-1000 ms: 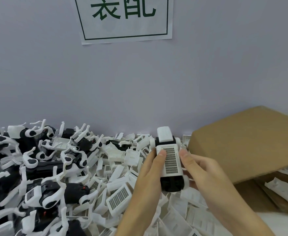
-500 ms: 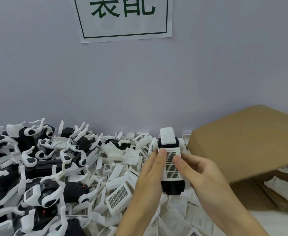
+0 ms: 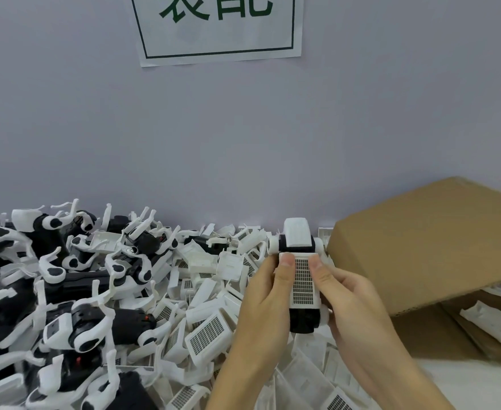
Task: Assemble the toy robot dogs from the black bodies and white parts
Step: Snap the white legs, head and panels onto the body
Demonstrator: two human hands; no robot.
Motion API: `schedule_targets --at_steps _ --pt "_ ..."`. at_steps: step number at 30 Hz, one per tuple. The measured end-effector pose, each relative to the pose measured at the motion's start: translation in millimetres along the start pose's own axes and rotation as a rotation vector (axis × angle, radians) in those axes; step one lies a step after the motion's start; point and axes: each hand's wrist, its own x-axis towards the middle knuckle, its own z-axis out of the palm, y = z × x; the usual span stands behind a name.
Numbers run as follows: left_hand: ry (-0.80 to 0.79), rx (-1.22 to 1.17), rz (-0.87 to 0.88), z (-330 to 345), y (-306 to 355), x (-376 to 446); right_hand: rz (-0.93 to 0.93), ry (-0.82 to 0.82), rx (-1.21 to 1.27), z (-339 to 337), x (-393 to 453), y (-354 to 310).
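Toy dog body (image 3: 301, 321) runs near-to-far between our hands; left hand (image 3: 261, 303) and right hand (image 3: 352, 303) pinch it, both thumbs pressing the white grille plate (image 3: 303, 281).

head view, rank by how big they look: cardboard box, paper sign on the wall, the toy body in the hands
1. cardboard box
2. paper sign, cut off by the top edge
3. toy body, smallest even though it is nearest the camera
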Motion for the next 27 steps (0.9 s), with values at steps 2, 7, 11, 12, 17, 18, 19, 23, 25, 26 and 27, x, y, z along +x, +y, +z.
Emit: schedule_targets --at_steps 2,7,11,12,17,18,19,23,25,26,27 --pt "0.025 0.009 0.015 1 1 1 -0.011 0.006 -0.018 1 -1 1" --pt "0.058 0.024 0.032 4 2 2 -0.068 0.058 -0.095 4 -1 2" --pt "0.063 0.019 0.032 6 1 4 -0.080 0.073 -0.090 4 0 4" --pt "0.061 0.013 0.024 5 0 4 -0.078 0.072 -0.081 5 -1 4" --pt "0.055 -0.059 -0.038 5 -1 4 -0.041 0.072 -0.040 8 -1 6" --pt "0.063 -0.070 -0.047 5 -1 3 -0.026 0.070 -0.041 9 -1 6" --pt "0.074 -0.073 -0.054 6 -1 4 -0.017 0.073 -0.043 9 -1 6" --pt "0.118 -0.024 -0.050 8 1 2 -0.031 0.133 -0.039 11 -1 10" --pt "0.125 0.017 -0.041 10 2 1 -0.044 0.175 -0.036 12 0 11" --pt "0.126 0.027 -0.034 11 3 1 -0.050 0.194 -0.030 12 -1 12" --pt "0.127 0.030 -0.025 12 4 0 -0.057 0.210 -0.023 13 -1 12"
